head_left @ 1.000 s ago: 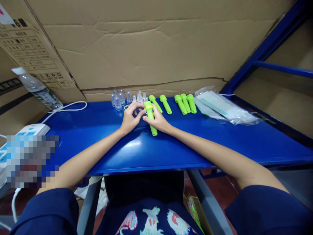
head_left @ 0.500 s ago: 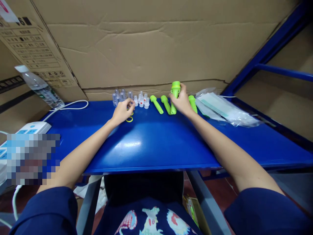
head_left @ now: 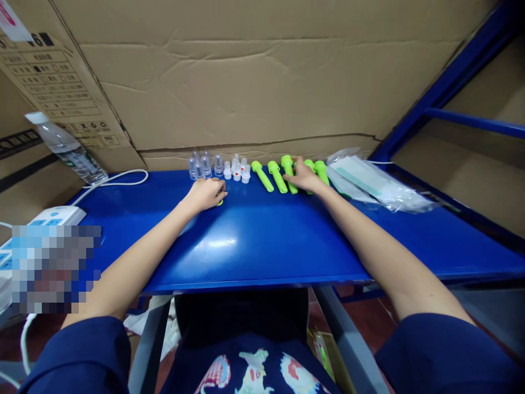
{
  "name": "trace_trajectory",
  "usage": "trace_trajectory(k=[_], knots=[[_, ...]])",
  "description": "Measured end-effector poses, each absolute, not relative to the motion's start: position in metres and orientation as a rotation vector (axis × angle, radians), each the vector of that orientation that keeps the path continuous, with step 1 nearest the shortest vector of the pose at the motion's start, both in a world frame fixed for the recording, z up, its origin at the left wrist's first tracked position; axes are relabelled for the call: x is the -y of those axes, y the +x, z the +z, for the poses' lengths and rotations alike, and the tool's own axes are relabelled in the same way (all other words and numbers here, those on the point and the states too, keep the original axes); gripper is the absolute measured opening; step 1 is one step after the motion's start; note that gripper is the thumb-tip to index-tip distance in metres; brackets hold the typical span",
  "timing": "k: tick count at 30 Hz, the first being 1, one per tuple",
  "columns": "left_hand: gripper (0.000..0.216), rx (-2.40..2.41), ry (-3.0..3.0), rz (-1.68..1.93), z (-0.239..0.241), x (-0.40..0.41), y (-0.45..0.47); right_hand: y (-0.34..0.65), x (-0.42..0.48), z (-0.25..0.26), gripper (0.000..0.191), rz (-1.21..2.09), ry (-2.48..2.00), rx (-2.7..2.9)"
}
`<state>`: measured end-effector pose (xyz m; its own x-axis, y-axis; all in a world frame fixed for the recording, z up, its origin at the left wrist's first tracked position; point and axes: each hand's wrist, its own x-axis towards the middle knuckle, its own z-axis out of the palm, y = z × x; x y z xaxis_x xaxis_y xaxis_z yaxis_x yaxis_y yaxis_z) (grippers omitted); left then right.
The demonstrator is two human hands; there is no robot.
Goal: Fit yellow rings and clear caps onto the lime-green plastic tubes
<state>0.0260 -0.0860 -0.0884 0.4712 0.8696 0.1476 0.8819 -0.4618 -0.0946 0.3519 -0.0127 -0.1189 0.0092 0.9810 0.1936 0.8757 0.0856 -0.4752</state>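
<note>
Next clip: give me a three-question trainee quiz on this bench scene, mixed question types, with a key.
1. True or false: the right hand rests on the row of green tubes lying at the back of the blue table.
2. Multiple choice: what lies under the left hand? A) a water bottle B) a small yellow-green ring C) a plastic bag
3. Fill in: left of the green tubes stands a cluster of clear ____.

Key:
1. True. The right hand lies flat over the tubes near the right end of the row.
2. B. Only the ring's edge peeks out beside the fingers.
3. Caps, small and transparent; some next to them are white.
</note>
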Motion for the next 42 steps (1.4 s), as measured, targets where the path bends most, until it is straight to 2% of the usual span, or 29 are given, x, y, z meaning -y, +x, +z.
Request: trace_trajectory(k=[7,14,17,26,31,36,42], knots=[[0.027,1.466,-2.592,-0.252,-0.098,0.080,0.022,0.348,0.011,-0.125,0.057,0.161,-1.856,1.998],[0.029,1.494,-2.559,-0.169,-0.095,0.082,0.023,0.350,0.016,-0.115,0.042,-0.013,-1.745,1.908],[0.030,1.511,-2.573,-0.133,-0.094,0.083,0.023,0.359,0.018,-0.109,0.042,-0.111,-1.815,1.843],[0.031,1.556,-2.591,-0.149,-0.096,0.076,0.016,0.363,0.020,-0.109,0.051,-0.106,-2.213,1.858],[0.028,1.578,-2.633,-0.262,-0.101,0.069,0.011,0.357,0.023,-0.107,0.053,-0.058,-2.263,1.954],[0.025,1.583,-2.595,-0.215,-0.100,0.068,0.010,0.350,0.028,-0.102,0.058,-0.002,-2.261,1.981],[0.030,1.567,-2.569,-0.329,-0.103,0.064,0.007,0.345,0.039,-0.095,0.053,-0.112,-2.081,1.880]])
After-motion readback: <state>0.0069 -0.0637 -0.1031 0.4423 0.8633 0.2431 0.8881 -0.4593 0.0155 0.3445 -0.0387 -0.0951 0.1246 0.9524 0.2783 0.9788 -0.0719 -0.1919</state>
